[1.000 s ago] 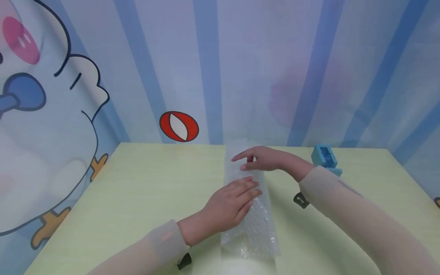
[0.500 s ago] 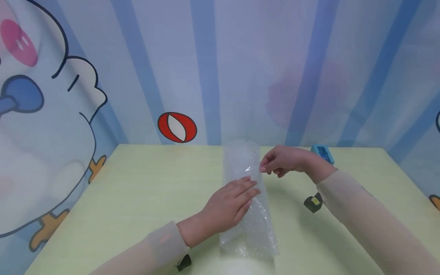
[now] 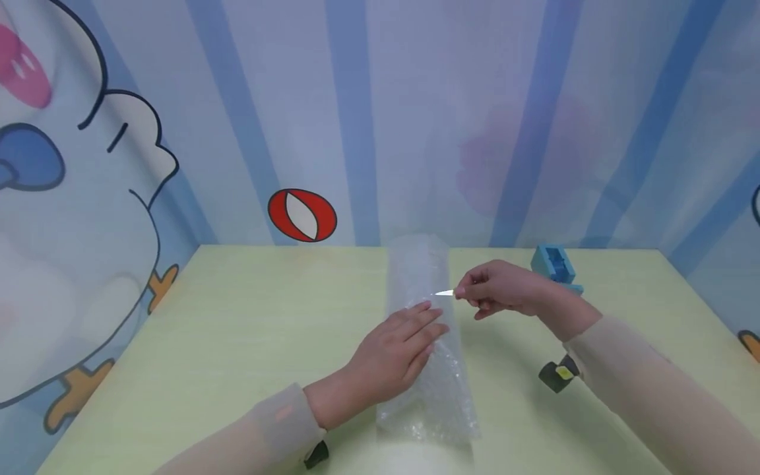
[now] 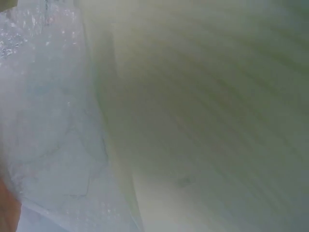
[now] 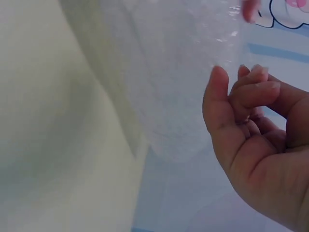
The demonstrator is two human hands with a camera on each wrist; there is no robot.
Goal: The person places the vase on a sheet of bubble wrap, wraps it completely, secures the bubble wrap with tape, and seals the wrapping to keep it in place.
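Note:
Bubble wrap (image 3: 418,270), folded into a long clear strip, runs away from me across the middle of the table. My left hand (image 3: 386,356) rests flat on it, fingers straight and side by side. The wrap fills the left part of the left wrist view. Beside its right edge, the thumb and index finger of my right hand (image 3: 501,287) pinch a thin, shiny strip of what looks like clear tape (image 3: 444,292), which reaches over the wrap. In the right wrist view the thumb stands near the curled fingers and the strip hardly shows.
A small blue tape dispenser (image 3: 553,264) stands at the back right of the pale yellow-green table (image 3: 267,297), partly behind my right hand. The back wall (image 3: 415,132) carries blue stripes and cartoon figures and rises from the table's far edge.
My right hand has moved off the wrap to the right, its fingers drawing together into a pinch. The shiny strip now shows at its fingertips. The left hand stays in place.

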